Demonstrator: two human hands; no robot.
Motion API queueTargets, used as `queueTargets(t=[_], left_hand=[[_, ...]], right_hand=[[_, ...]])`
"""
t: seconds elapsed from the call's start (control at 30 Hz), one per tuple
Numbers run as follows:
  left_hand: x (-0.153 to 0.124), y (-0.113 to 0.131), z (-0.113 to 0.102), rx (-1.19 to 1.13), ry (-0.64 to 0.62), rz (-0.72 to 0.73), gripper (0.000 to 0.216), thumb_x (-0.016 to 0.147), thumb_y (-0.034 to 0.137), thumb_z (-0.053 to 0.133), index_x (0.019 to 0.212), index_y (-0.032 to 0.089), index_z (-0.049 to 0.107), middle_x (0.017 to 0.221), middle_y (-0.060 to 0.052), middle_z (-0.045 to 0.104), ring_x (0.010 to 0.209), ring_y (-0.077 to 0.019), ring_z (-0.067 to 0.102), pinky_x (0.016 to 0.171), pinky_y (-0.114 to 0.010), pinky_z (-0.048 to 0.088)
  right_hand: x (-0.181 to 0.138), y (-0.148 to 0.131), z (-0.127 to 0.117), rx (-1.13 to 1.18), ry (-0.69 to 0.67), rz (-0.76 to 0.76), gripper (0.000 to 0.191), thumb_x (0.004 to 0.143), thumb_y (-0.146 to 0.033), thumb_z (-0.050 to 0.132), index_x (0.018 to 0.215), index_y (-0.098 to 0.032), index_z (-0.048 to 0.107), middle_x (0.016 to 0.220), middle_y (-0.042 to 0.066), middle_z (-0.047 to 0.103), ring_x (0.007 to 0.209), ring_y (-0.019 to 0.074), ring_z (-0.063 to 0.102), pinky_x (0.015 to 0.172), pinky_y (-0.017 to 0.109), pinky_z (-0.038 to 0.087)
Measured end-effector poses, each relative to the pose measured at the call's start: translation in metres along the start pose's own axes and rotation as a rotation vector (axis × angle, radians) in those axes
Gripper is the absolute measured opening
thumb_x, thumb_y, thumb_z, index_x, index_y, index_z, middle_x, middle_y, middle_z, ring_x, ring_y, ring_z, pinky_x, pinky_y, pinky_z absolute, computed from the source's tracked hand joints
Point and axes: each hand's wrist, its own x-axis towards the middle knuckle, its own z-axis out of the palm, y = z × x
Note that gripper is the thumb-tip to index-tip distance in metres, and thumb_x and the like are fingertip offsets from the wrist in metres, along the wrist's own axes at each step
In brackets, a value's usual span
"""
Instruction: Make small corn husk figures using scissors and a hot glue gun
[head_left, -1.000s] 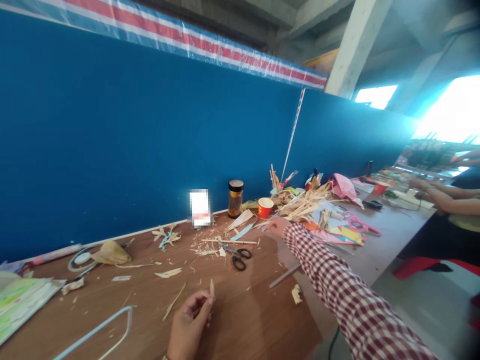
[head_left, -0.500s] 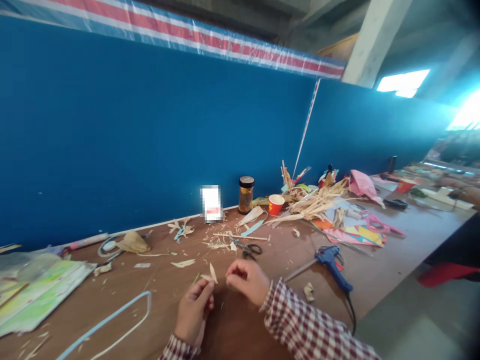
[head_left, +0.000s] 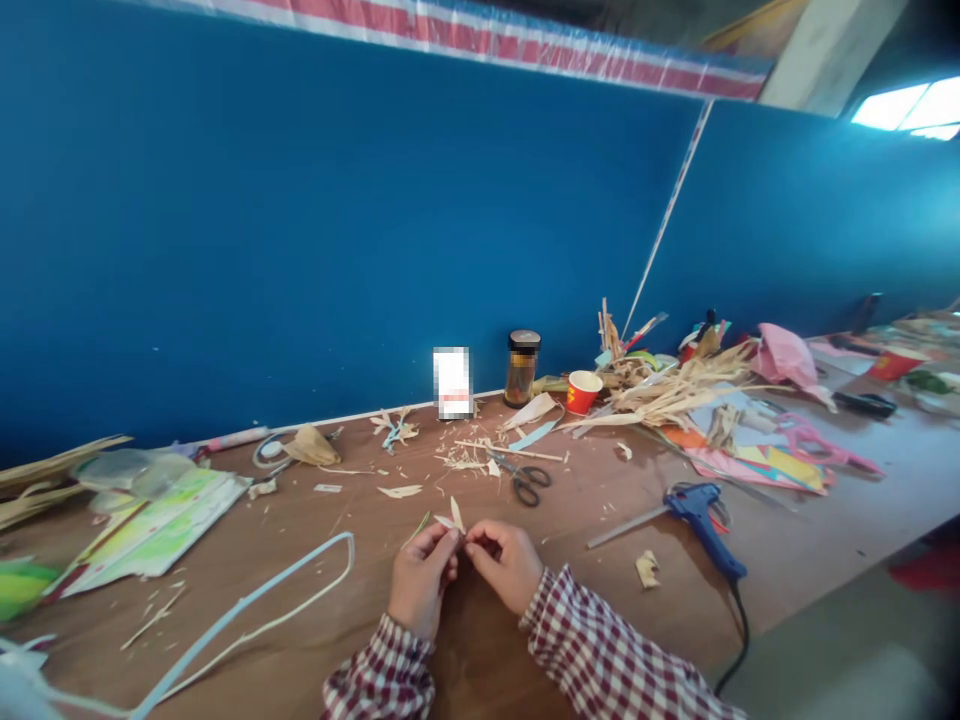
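Observation:
My left hand (head_left: 424, 572) pinches small pale pieces of corn husk (head_left: 456, 514), cut like petals. Two tips stick up above its thumb and forefinger. A thin green strip (head_left: 421, 524) juts out to the left of the same fingers. Close beside it, my right hand (head_left: 508, 562) has its thumb and forefinger pressed together at the base of the petals; what they grip is hidden. Black-handled scissors (head_left: 529, 482) lie just beyond the hands. A cut husk piece (head_left: 400, 491) rests on the brown table (head_left: 300, 620) to their left.
A blue glue gun (head_left: 705, 520) with its cord lies at right. Behind stand a lidded jar (head_left: 522, 370) and a red paper cup (head_left: 582, 393), beside heaped dry husks (head_left: 675, 385). Pink scissors (head_left: 832, 445) lie farther right. A bent pale-blue strip (head_left: 247, 600) is at left.
My right hand has come in leftward and now meets my left hand at the husk petals. The camera view has turned somewhat to the left.

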Motion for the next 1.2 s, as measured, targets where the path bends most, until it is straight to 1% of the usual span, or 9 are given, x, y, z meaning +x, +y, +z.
queueTargets(t=[0.2, 0.3, 0.43, 0.63, 0.77, 0.97, 1.07, 1.2], left_hand=[[-0.0027, 0.0031, 0.0024, 0.014, 0.006, -0.003, 0.026, 0.055, 0.030, 0.072, 0.072, 0.012, 0.065, 0.052, 0.004, 0.052, 0.041, -0.0026, 0.040, 0.038, -0.013, 0.031], [-0.0030, 0.0040, 0.0035, 0.045, 0.014, 0.006, 0.028, 0.054, 0.031, 0.072, 0.073, 0.012, 0.064, 0.050, 0.004, 0.051, 0.042, -0.0038, 0.040, 0.038, -0.014, 0.032], [-0.0020, 0.0026, 0.0029, 0.073, 0.017, 0.027, 0.029, 0.056, 0.032, 0.071, 0.077, 0.013, 0.063, 0.050, 0.005, 0.051, 0.042, -0.0047, 0.041, 0.038, -0.015, 0.032], [0.0006, -0.0025, 0.0003, 0.101, -0.010, 0.055, 0.030, 0.058, 0.032, 0.070, 0.078, 0.012, 0.063, 0.054, 0.003, 0.053, 0.042, -0.0050, 0.041, 0.039, -0.016, 0.032], [0.0011, -0.0039, -0.0009, 0.121, -0.036, 0.080, 0.025, 0.061, 0.031, 0.068, 0.076, 0.012, 0.061, 0.055, 0.003, 0.053, 0.042, -0.0043, 0.040, 0.039, -0.015, 0.031], [0.0017, -0.0039, -0.0015, 0.127, -0.038, 0.088, 0.025, 0.061, 0.031, 0.068, 0.076, 0.012, 0.061, 0.056, 0.003, 0.053, 0.042, -0.0041, 0.040, 0.038, -0.015, 0.031], [0.0017, -0.0049, -0.0014, 0.118, -0.034, 0.107, 0.029, 0.061, 0.031, 0.068, 0.083, 0.013, 0.060, 0.055, 0.005, 0.051, 0.041, -0.0043, 0.040, 0.037, -0.015, 0.030], [-0.0008, -0.0034, 0.0002, 0.098, -0.015, 0.128, 0.044, 0.062, 0.030, 0.068, 0.101, 0.016, 0.055, 0.055, 0.007, 0.048, 0.040, -0.0042, 0.039, 0.037, -0.015, 0.030]], right_hand=[[0.0008, 0.0014, 0.0006, 0.010, -0.006, 0.014, 0.013, 0.077, -0.022, 0.049, 0.079, -0.017, 0.061, 0.063, -0.001, 0.056, 0.056, 0.0098, 0.048, 0.053, 0.019, 0.037], [0.0006, 0.0009, 0.0006, 0.015, -0.004, 0.024, 0.014, 0.077, -0.023, 0.049, 0.079, -0.016, 0.061, 0.062, -0.001, 0.056, 0.055, 0.0097, 0.047, 0.052, 0.019, 0.036], [0.0003, -0.0003, 0.0004, 0.020, 0.009, 0.030, 0.015, 0.076, -0.024, 0.050, 0.078, -0.017, 0.062, 0.061, -0.001, 0.056, 0.054, 0.0098, 0.047, 0.051, 0.019, 0.036], [0.0000, -0.0006, -0.0005, 0.010, 0.014, 0.036, 0.016, 0.076, -0.026, 0.051, 0.078, -0.017, 0.064, 0.060, 0.000, 0.056, 0.053, 0.0104, 0.047, 0.050, 0.020, 0.036], [-0.0001, 0.0000, -0.0003, 0.017, 0.003, 0.037, 0.016, 0.076, -0.025, 0.050, 0.077, -0.017, 0.063, 0.060, 0.000, 0.057, 0.053, 0.0099, 0.047, 0.050, 0.019, 0.036], [-0.0009, -0.0002, 0.0001, -0.019, 0.005, 0.026, 0.016, 0.076, -0.024, 0.050, 0.079, -0.017, 0.064, 0.060, -0.001, 0.057, 0.053, 0.0098, 0.047, 0.050, 0.019, 0.035], [-0.0015, -0.0006, 0.0002, -0.038, 0.006, 0.021, 0.016, 0.076, -0.024, 0.050, 0.080, -0.017, 0.064, 0.060, -0.001, 0.057, 0.053, 0.0097, 0.047, 0.050, 0.019, 0.035], [-0.0018, 0.0000, 0.0009, -0.045, 0.000, 0.012, 0.016, 0.076, -0.024, 0.049, 0.078, -0.017, 0.063, 0.060, -0.001, 0.057, 0.053, 0.0098, 0.048, 0.050, 0.019, 0.035]])
